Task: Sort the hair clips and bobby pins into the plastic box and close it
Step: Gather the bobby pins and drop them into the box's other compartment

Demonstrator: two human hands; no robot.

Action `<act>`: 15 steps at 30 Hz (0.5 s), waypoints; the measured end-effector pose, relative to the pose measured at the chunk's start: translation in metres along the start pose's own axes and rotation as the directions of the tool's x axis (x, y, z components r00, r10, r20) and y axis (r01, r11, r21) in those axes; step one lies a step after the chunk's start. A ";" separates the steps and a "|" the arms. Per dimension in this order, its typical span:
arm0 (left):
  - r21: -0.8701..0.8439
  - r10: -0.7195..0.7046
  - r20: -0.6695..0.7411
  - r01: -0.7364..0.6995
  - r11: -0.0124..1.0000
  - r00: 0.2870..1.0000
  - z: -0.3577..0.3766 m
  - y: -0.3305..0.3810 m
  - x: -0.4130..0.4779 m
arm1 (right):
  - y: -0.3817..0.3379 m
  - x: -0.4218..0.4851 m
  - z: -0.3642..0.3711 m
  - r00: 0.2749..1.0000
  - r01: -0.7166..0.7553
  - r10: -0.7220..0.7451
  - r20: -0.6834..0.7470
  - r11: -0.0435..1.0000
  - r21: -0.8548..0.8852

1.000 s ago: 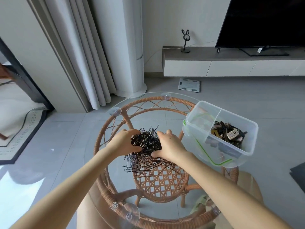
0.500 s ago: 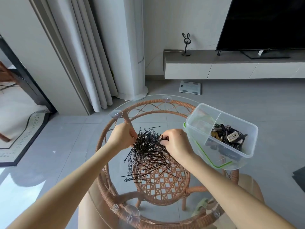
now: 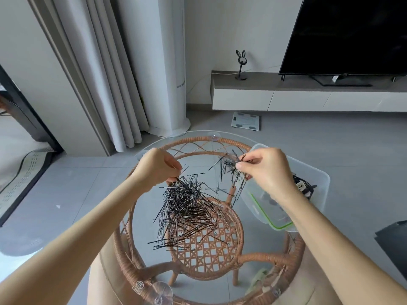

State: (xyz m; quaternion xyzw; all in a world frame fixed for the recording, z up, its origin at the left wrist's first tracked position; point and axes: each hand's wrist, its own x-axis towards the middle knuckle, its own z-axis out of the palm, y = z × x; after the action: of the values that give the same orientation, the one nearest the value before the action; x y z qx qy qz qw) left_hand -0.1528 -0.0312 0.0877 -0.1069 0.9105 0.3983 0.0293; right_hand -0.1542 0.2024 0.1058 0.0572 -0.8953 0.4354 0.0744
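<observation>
A large heap of black bobby pins (image 3: pixel 187 208) lies on the round glass tabletop (image 3: pixel 141 155) of a rattan table. My left hand (image 3: pixel 158 168) pinches the top of that heap. My right hand (image 3: pixel 264 170) holds a small bunch of bobby pins (image 3: pixel 229 170) raised at the near left rim of the clear plastic box (image 3: pixel 321 190). The box is open and has a divider; hair clips (image 3: pixel 305 187) lie in its right compartment, partly hidden by my right hand. The lid with a green seal (image 3: pixel 275 225) lies under the box.
The rattan frame (image 3: pixel 222 142) and a lower woven shelf (image 3: pixel 209 243) show through the glass. Behind stand curtains (image 3: pixel 105 80), a white column unit (image 3: pixel 163 69), a bathroom scale (image 3: pixel 245 121) on the floor and a TV bench (image 3: pixel 308 93). A dark object (image 3: pixel 394 241) is at right.
My right hand pulled a small bunch of pins off the heap and carried it up and right to the box. My left hand stayed on the heap, and the view tilted down.
</observation>
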 end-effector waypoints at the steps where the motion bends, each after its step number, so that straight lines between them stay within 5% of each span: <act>1: -0.017 0.002 0.000 -0.002 1.000 1.000 -0.001 0.005 0.000 | 0.002 0.004 -0.007 1.000 -0.025 0.026 -0.016 0.999 0.031; 8: -0.042 0.020 0.034 -0.019 0.999 0.999 0.002 0.027 0.009 | 0.035 0.040 -0.034 0.933 -0.309 0.340 -0.117 0.925 0.222; 15: -0.010 0.035 0.052 -0.035 0.999 0.998 0.014 0.031 0.014 | 0.064 0.061 -0.013 0.843 -0.525 0.521 -0.133 0.851 0.007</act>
State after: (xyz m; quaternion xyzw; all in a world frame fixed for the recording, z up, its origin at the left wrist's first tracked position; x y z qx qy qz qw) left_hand -0.1742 -0.0026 0.0986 -0.0806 0.9094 0.4054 0.0456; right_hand -0.2235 0.2497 0.0759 -0.2186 -0.8765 0.4287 0.0121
